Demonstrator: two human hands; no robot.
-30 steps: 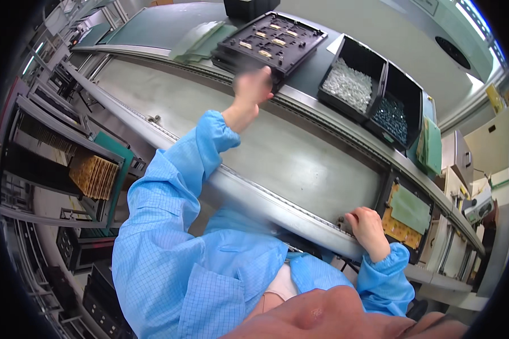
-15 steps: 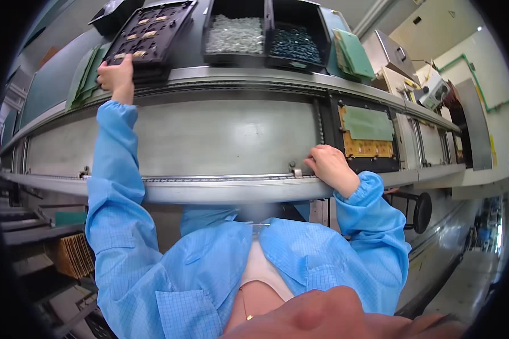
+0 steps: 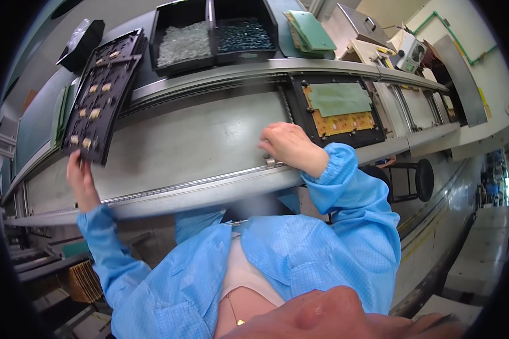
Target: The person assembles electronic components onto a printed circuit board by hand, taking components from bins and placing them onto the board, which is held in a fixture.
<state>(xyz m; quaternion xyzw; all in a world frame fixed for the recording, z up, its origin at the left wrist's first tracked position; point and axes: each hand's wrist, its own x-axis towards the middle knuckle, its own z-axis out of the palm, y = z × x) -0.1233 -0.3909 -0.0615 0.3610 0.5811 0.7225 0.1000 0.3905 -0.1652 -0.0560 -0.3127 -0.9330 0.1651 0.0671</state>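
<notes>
My left hand [image 3: 81, 179] grips the near end of a long black fixture tray [image 3: 106, 87], thumb on top and fingers at its edge. Pairs of small cream-coloured parts sit in the tray. Its near end hangs tilted over the conveyor's left part, while the far end is by the back shelf. My right hand [image 3: 293, 148] is curled closed just above the conveyor's near rail, beside a small metal clip [image 3: 271, 163]. Whether anything is between its fingertips is hidden. To its right, a black frame [image 3: 373, 133] on the conveyor carries an orange circuit board [image 3: 345, 124] partly covered by a green sheet [image 3: 340, 99].
Behind the far rail stand black bins of clear small parts [image 3: 182, 45] and dark blue small parts [image 3: 244, 35]. Green sheets [image 3: 311, 31] lie right of them; more green sheets [image 3: 61, 117] lean at left. A black stool [image 3: 424, 179] stands at right beyond the near rail [image 3: 209, 195].
My left hand has pulled the black tray's near end toward me, off the back shelf and over the conveyor. The view has shifted; my right hand stays curled near the rail.
</notes>
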